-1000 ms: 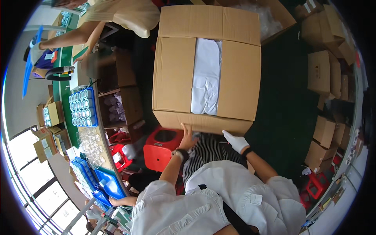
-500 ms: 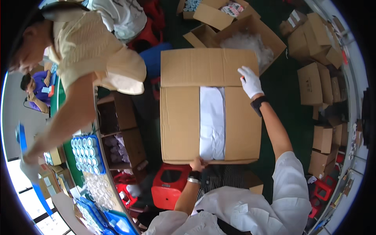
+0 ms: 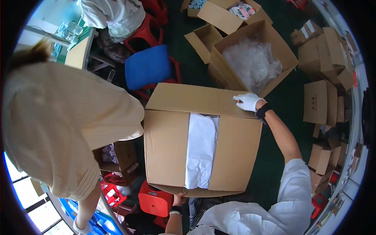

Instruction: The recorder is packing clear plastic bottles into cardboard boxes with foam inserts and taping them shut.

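A large cardboard box (image 3: 164,149) stands in front of me, its two side flaps folded in and its far flap (image 3: 188,97) raised outward. White wrapping (image 3: 201,152) shows through the gap between the side flaps. My left hand (image 3: 180,199), bare, grips the box's near edge, with fingers partly hidden. My right hand (image 3: 247,102), in a white glove, lies over the far flap near its right end. Its fingers are curled around something small with a dark and orange bit showing, too small to name.
Beyond the box stands an open carton (image 3: 290,58) of clear plastic film. A blue-seated chair (image 3: 147,66) is at the far left, a red stool (image 3: 154,199) at the near left. Close on the left a person in beige (image 3: 66,117) leans over the worktable. Cartons (image 3: 319,102) line the right.
The box has turned slightly and sits nearer and further left in view. My right hand has curled its fingers and come nearer. The person in beige has moved nearer, beside the box.
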Motion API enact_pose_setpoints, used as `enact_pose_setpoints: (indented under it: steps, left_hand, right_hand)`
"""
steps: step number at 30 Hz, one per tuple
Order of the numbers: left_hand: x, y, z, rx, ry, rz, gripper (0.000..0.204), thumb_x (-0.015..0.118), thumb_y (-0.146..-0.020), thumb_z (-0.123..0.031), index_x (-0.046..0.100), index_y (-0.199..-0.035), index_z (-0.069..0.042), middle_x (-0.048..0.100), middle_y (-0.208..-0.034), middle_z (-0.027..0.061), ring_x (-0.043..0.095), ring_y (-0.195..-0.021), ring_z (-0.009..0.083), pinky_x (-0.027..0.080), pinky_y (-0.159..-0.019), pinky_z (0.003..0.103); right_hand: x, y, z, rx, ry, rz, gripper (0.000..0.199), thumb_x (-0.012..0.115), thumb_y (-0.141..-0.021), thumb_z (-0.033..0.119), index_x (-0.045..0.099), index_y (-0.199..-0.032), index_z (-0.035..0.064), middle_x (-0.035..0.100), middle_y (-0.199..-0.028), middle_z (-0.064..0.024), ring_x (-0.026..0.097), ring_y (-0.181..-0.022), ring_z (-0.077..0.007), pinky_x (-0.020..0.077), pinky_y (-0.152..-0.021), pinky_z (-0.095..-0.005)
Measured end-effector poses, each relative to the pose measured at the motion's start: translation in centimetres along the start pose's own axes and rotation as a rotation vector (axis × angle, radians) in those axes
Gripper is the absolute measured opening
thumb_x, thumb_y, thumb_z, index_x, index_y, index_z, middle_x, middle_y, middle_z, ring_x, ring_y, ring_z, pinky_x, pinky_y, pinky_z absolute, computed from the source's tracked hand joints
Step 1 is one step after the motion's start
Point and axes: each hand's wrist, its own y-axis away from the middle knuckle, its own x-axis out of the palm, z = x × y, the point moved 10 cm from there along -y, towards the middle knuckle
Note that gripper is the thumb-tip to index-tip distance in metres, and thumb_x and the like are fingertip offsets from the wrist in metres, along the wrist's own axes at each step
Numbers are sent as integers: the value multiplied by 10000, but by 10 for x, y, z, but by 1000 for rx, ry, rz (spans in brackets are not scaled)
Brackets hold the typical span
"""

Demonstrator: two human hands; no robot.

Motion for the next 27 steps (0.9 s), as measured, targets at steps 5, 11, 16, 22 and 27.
enact_pose_setpoints:
  steps: [5, 11, 16, 22, 27]
  left_hand:
    - [0, 3, -3, -52, -56, -111, 480, 502, -700, 22, 412, -1167, -35, 512, -1034, 75, 515, -948, 243, 445, -822, 370]
    - [-9, 60, -18, -586, -268, 38, 253, 541, -811, -210, 560, -957, -4, 593, -879, 67, 584, -853, 219, 477, -758, 332]
    - [392, 99, -174, 300, -1627, 356, 229, 525, -829, -119, 582, -987, 36, 614, -983, 140, 592, -908, 228, 463, -795, 305]
    - [572, -36, -189, 1048, -2212, 241, 365, 445, -850, -366, 627, -912, -56, 614, -933, 148, 585, -856, 300, 427, -805, 399]
    - [582, -61, -174, 962, -2219, 182, 405, 406, -858, -396, 664, -824, -85, 635, -772, 129, 597, -665, 303, 480, -622, 403]
  right_hand:
    - [23, -1, 11, -87, -124, 284, 363, 416, -791, 314, 592, -998, 73, 596, -1000, -166, 559, -905, -344, 428, -767, -408]
    - [47, -30, 37, -283, -133, 494, 400, 413, -766, 351, 618, -914, 40, 608, -929, -181, 569, -828, -336, 422, -728, -418]
    - [54, -13, -21, -251, -172, 472, 350, 408, -798, 336, 603, -870, 54, 604, -901, -180, 539, -783, -364, 404, -719, -416]
    - [43, -15, -15, -230, -196, 363, 367, 443, -758, 351, 623, -887, 60, 614, -903, -172, 576, -800, -336, 429, -721, -424]
    - [-39, -11, -99, 134, -223, -438, 222, 533, -768, 262, 622, -843, 73, 614, -853, -174, 587, -807, -323, 465, -723, -406]
